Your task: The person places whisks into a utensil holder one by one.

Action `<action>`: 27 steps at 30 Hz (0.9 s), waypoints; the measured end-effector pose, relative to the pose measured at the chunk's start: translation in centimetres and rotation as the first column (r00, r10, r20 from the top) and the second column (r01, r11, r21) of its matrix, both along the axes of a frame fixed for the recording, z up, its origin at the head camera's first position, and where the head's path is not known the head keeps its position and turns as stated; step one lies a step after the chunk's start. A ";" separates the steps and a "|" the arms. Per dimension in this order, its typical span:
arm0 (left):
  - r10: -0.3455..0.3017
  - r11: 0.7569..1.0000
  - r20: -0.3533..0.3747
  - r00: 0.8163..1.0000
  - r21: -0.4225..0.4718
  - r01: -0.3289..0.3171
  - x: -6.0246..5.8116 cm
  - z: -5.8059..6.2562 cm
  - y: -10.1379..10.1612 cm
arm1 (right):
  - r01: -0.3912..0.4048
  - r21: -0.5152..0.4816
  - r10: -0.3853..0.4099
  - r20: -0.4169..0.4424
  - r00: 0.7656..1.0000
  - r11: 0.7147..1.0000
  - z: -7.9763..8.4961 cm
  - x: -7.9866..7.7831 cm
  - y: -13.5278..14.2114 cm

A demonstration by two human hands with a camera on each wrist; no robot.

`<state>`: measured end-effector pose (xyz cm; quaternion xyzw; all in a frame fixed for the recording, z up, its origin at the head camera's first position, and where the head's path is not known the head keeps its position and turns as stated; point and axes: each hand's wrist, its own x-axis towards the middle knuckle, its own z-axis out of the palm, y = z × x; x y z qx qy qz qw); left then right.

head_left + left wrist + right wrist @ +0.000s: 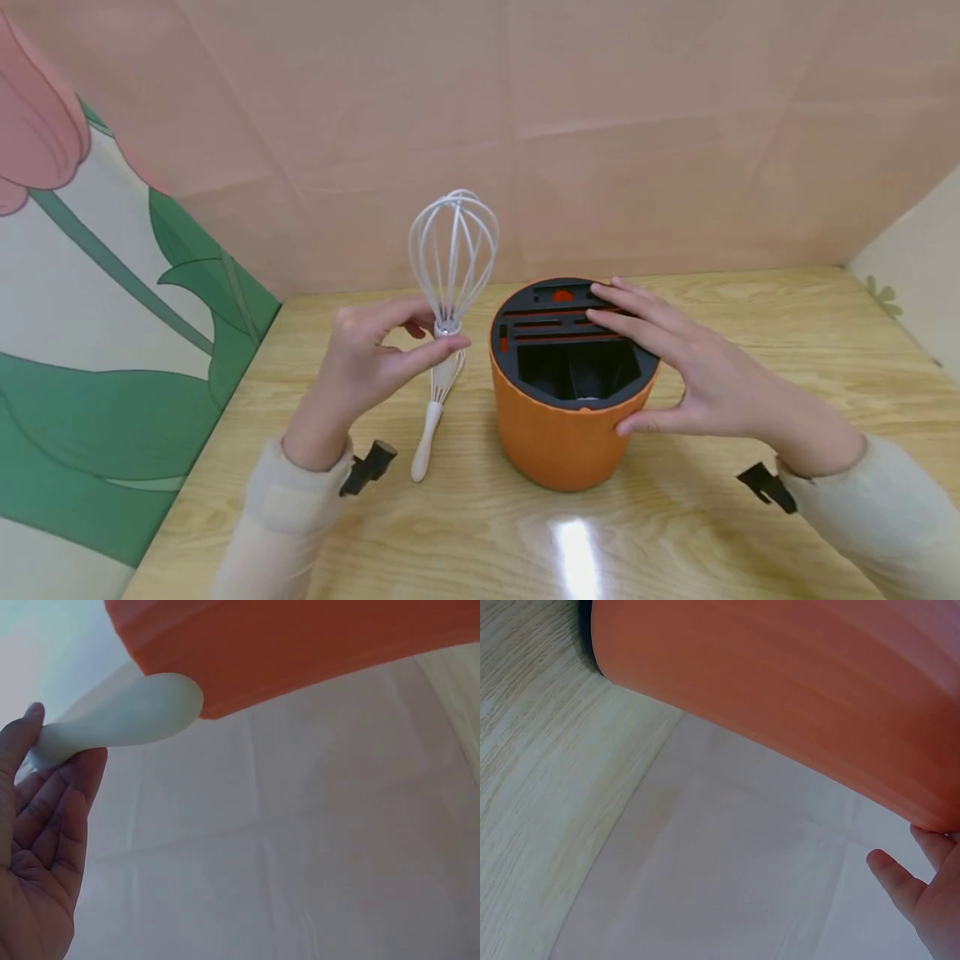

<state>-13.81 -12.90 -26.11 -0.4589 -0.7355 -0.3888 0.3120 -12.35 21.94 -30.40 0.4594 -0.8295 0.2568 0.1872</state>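
My left hand [375,346] pinches a whisk [453,250] between thumb and fingers just under its wire head, which points up. Its pale, rounded handle [142,712] hangs below the fingers, overlapping the holder in the left wrist view. A smaller whisk [424,442] with a light handle lies on the table behind it. On the right stands an orange utensil holder [566,450] with a black slotted top [528,367]. Across that top rest the outstretched fingers of my right hand [697,367], its thumb against the orange side; in the right wrist view, fingertips [885,866] show beside the wall.
The wooden table [750,500] runs back to a pinkish cloth-like backdrop [637,167]. A flower-patterned panel [112,417] borders it on the left, and a pale wall [915,267] on the right.
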 end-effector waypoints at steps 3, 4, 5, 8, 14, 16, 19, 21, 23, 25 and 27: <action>-0.004 1.000 -0.045 0.999 0.025 0.005 0.0 0.3 0.5 | 0.002 -0.006 -0.002 -0.006 1.000 1.000 -0.1 0.1 0.1; 0.005 1.000 -0.064 0.998 0.029 -0.003 -0.1 0.4 0.6 | 0.002 -0.007 -0.002 -0.005 1.000 1.000 -0.1 0.1 0.1; 0.009 0.999 -0.078 0.997 0.033 -0.006 -0.1 0.5 0.7 | 0.005 -0.006 -0.005 0.001 1.000 1.000 0.0 0.1 0.1; 0.020 0.999 -0.105 0.994 0.043 -0.016 -0.1 1.0 1.0 | 0.015 0.008 -0.015 0.013 1.000 1.000 0.1 0.2 0.1; 0.002 0.998 -0.136 0.991 0.064 0.006 -0.3 1.7 1.7 | -0.001 0.006 0.001 -0.010 1.000 1.000 0.0 -0.1 -0.1; -0.013 0.997 -0.147 0.989 0.078 0.025 -0.2 1.9 2.0 | -0.009 0.000 0.009 -0.024 1.000 1.000 -0.1 -0.2 -0.1; -0.033 0.995 -0.160 0.987 0.090 0.048 -0.1 2.3 2.5 | -0.003 0.004 0.003 -0.029 1.000 1.000 -0.1 -0.2 -0.1; -0.046 0.993 -0.164 0.985 0.097 0.063 0.0 2.4 2.8 | 0.000 0.006 0.001 -0.029 1.000 1.000 -0.1 -0.2 -0.1; -0.057 0.991 -0.162 0.985 0.108 0.075 0.1 2.5 3.1 | 0.002 0.007 -0.002 -0.027 1.000 1.000 -0.1 -0.2 -0.1; -0.061 0.990 -0.160 0.985 0.119 0.081 0.1 2.6 3.3 | 0.003 0.007 -0.003 -0.029 1.000 1.000 -0.1 -0.2 -0.1; -0.063 0.987 -0.154 0.986 0.135 0.084 0.2 2.6 3.4 | 0.005 0.010 -0.005 -0.032 0.999 1.000 0.0 -0.1 -0.1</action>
